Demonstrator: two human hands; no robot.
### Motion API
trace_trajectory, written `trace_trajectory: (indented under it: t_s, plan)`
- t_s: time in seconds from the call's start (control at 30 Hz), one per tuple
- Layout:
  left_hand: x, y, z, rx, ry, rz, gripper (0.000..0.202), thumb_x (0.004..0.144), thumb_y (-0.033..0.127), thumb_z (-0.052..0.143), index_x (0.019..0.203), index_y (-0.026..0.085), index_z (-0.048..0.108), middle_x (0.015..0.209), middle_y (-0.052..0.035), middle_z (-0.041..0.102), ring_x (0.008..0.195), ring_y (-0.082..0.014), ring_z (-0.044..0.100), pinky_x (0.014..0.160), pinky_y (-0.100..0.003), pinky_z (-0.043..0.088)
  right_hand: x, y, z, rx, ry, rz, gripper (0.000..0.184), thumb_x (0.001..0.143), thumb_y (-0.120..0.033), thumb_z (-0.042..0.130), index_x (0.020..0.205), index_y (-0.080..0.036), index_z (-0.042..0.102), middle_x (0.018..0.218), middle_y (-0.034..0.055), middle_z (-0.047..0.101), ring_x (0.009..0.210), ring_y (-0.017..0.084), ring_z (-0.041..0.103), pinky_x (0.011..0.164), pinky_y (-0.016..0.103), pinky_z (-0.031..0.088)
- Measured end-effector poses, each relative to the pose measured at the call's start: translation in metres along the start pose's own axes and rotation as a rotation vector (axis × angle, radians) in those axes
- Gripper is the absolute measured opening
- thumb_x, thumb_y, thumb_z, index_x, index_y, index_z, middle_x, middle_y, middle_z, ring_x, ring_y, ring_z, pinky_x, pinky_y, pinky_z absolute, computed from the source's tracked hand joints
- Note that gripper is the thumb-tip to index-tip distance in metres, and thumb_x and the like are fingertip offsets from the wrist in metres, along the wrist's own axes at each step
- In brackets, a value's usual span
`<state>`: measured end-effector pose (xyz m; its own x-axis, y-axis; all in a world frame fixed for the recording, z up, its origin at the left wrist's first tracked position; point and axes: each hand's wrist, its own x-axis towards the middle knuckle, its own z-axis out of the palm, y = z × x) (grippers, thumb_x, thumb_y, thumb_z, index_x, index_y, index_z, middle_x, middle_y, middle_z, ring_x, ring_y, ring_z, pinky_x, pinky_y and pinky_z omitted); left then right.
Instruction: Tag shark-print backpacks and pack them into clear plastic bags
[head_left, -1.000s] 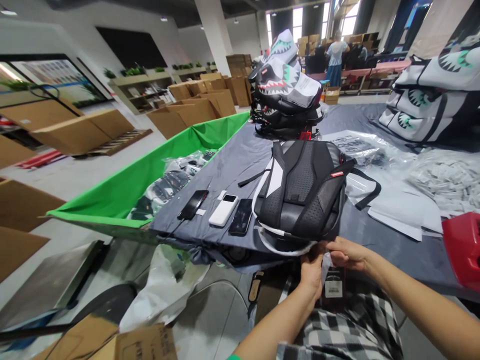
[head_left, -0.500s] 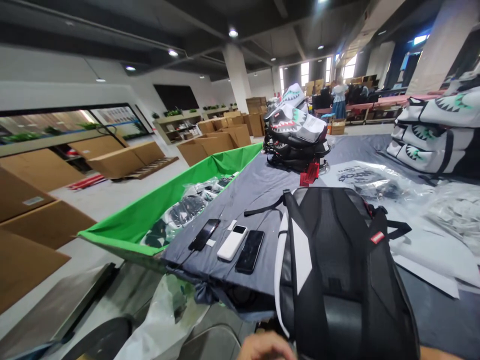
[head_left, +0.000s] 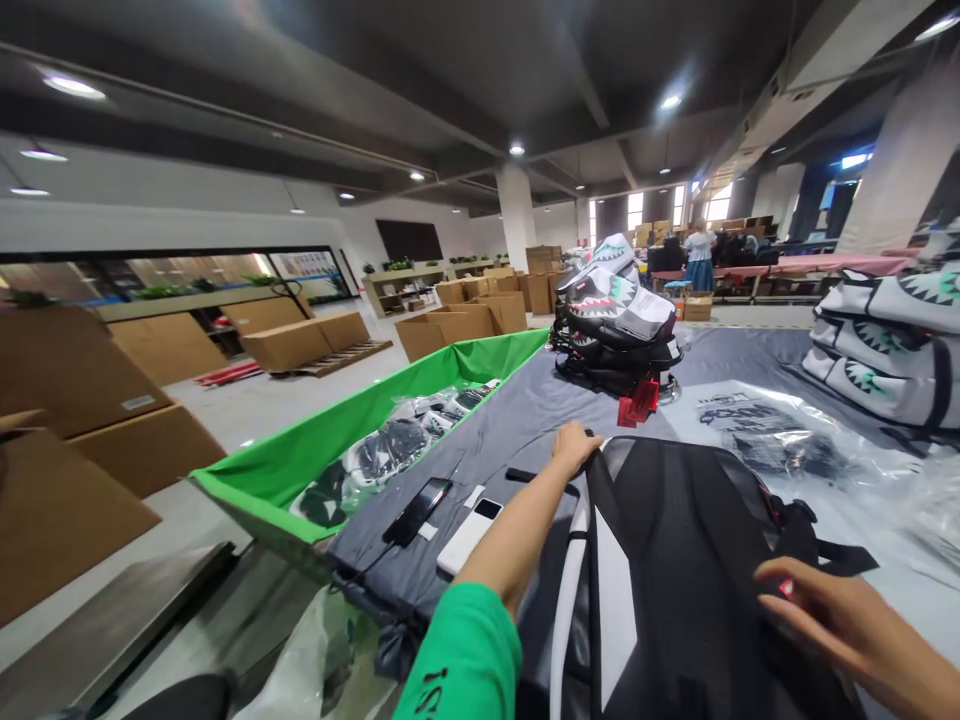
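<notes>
A black backpack (head_left: 675, 570) with white side trim lies back-up on the grey table cloth (head_left: 517, 410) right in front of me. My left hand (head_left: 574, 447) grips its far top edge, the arm in a green sleeve stretched over the table. My right hand (head_left: 832, 615) rests flat on the pack's right side near a red tag, fingers spread. Two phones and a white power bank (head_left: 466, 522) lie just left of my left arm.
A green fabric bin (head_left: 300, 465) of bagged items runs along the table's left edge. Stacks of shark-print backpacks (head_left: 619, 310) stand ahead and at the right (head_left: 885, 350). Clear plastic bags (head_left: 757, 430) lie beyond the pack. Cardboard boxes (head_left: 292, 340) fill the floor at left. A person stands far back.
The view has tilted up. My hands left the hang tag at the table's near edge; the left reached to the pack's far top, the right came onto its side. The pack lies closer.
</notes>
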<state>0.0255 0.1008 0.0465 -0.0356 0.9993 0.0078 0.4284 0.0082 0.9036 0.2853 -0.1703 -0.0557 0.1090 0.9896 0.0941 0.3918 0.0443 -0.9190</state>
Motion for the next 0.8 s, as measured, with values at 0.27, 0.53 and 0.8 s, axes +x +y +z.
trace_trajectory:
  t_s: [0.27, 0.53, 0.8]
  plan:
    - [-0.012, -0.010, -0.075, -0.375, -0.066, -0.099, 0.035, 0.070, 0.030, 0.085, 0.057, 0.015, 0.056, 0.052, -0.0004, 0.057, 0.052, -0.0127, 0.059, 0.055, -0.025, 0.053, 0.183, -0.066, 0.101, -0.238, 0.041, -0.630, 0.040, 0.089, -0.035, 0.053, 0.127, -0.023, 0.060, 0.127, 0.0135, 0.062, 0.119, 0.030, 0.061, 0.105, 0.050, 0.048]
    - [-0.022, -0.008, -0.040, -0.575, -0.110, 0.046, 0.036, 0.059, 0.041, 0.088, 0.063, 0.011, 0.068, 0.054, -0.0001, 0.061, 0.047, -0.0087, 0.052, 0.046, -0.020, 0.040, 0.275, -0.108, 0.153, -0.277, -0.183, -0.669, 0.026, 0.079, -0.020, 0.057, 0.105, -0.021, 0.060, 0.084, -0.0005, 0.067, 0.078, 0.018, 0.066, 0.075, 0.030, 0.055]
    - [-0.005, -0.008, -0.028, -0.555, -0.052, 0.151, 0.035, 0.051, 0.040, 0.084, 0.056, 0.016, 0.059, 0.048, 0.0067, 0.049, 0.047, -0.0059, 0.042, 0.046, -0.019, 0.031, 0.197, -0.081, 0.106, -0.425, -0.191, -0.417, 0.007, 0.083, -0.025, 0.058, 0.079, -0.020, 0.062, 0.083, 0.0055, 0.065, 0.071, 0.018, 0.063, 0.064, 0.026, 0.044]
